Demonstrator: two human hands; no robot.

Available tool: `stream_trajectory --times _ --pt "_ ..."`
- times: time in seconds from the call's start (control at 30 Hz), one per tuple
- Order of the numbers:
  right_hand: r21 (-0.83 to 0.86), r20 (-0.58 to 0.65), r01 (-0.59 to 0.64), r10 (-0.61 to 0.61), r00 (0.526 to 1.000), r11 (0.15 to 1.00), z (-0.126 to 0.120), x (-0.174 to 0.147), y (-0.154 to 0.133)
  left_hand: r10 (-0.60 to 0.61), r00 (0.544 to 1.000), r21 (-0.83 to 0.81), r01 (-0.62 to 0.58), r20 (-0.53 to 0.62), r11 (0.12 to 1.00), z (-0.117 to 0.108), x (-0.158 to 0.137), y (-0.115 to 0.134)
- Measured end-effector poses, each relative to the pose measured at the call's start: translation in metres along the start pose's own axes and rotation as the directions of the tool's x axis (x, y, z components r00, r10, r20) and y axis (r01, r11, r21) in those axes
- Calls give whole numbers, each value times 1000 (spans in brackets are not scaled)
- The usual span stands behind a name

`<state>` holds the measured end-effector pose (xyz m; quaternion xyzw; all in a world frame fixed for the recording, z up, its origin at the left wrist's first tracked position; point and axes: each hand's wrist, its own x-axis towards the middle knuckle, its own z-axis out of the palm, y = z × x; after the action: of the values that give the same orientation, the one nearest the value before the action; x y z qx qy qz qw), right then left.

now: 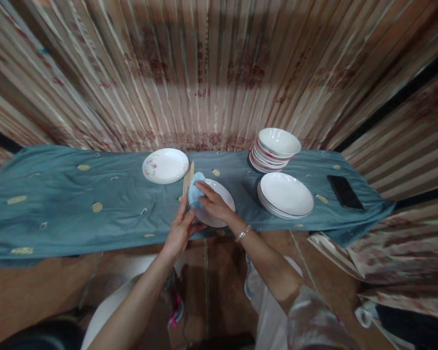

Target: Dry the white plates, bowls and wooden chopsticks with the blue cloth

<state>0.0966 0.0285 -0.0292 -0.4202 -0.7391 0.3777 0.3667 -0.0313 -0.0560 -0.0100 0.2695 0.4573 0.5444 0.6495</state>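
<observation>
A white plate with a dark rim [224,197] is held above the front of the cloth-covered table. My left hand [182,226] grips its left edge, with the thumb at the rim and some fingers underneath. My right hand [213,200] presses a light blue cloth [195,189] against the plate's inner left side, and its fingers partly cover the cloth. Just behind the plate lie several wooden chopsticks [189,176], their near ends hidden by the plate and my left hand.
White plates with a floral print [168,165] lie at the back left. On the right stand a stack of bowls [273,158] and a stack of dark-rimmed plates [286,194], with a black phone [345,192] farther right. A green patterned cloth [120,209] covers the table; a curtain [219,73] hangs behind.
</observation>
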Motion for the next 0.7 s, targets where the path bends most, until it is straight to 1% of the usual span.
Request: stream_trajectory --times 0.1,0.2,0.27,0.33,0.4,0.47,0.57,0.7 --pt "170 49 10 -18 999 985 0 -5 -13 -11 1000 -1 11 4 1000 0 -1 1" --pt "338 120 -32 -9 993 940 -6 -12 -23 -2 1000 13 2 12 1000 2 -3 2" --pt "421 151 -71 7 988 904 -11 -17 -28 16 999 29 -17 29 999 2 -4 2" --pt "468 162 -97 23 986 878 -16 -22 -30 31 998 43 -33 47 999 2 -4 2" --pt "483 165 -109 32 986 869 -20 -27 -31 33 998 55 -35 47 998 1 -5 2" --pt "465 174 -112 34 984 878 -23 -31 -30 21 999 60 -23 27 998 1 -5 2" --pt "392 211 -111 28 977 914 -27 -36 -28 -4 1000 54 3 8 999 0 -5 2" --pt "318 268 -75 -13 963 945 -32 -42 -25 -2 1000 50 2 13 999 0 -5 4"
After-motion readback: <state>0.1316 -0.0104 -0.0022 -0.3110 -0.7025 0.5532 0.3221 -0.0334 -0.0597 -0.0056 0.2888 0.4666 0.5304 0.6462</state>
